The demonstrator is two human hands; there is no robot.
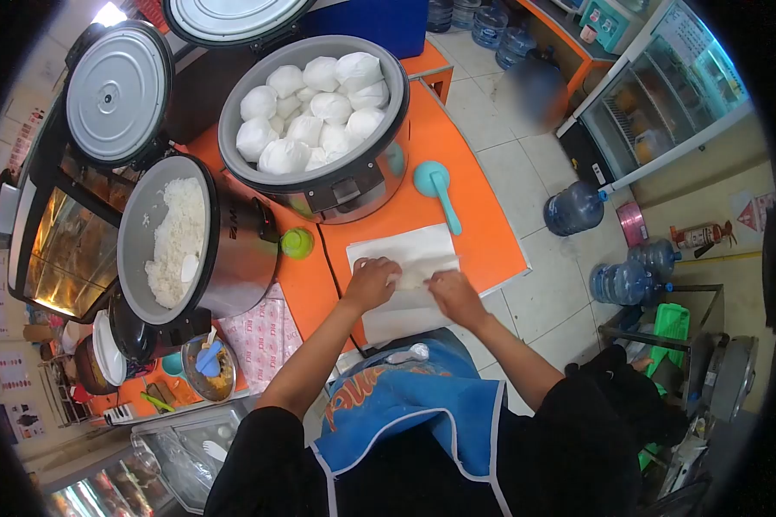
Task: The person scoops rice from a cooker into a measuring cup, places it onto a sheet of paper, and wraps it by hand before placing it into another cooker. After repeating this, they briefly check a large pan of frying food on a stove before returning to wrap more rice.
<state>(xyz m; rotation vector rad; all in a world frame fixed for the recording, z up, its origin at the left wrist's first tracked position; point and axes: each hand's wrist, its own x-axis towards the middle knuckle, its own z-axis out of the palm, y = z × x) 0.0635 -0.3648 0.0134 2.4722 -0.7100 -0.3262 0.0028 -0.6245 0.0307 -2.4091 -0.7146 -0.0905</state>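
White wrapping paper (409, 246) lies on the orange table at its front edge. My left hand (373, 284) rests on the paper's left side, its fingers curled and pinching a fold of it. From the right, my right hand (457, 298) also has its fingers closed at the paper. A small pale mound shows between my fingertips; I cannot make out what it is. Just beyond the paper lies a turquoise scoop (440, 194). To the left stands a small green bottle (297, 243).
A large cooker (353, 194) full of white wrapped bundles (330, 109) stands behind. An open rice cooker (241, 250) with loose rice (177, 246) is at left. Blue water jugs (575, 208) and a glass-door fridge (655, 95) stand right. A bowl (209, 369) holds blue utensils.
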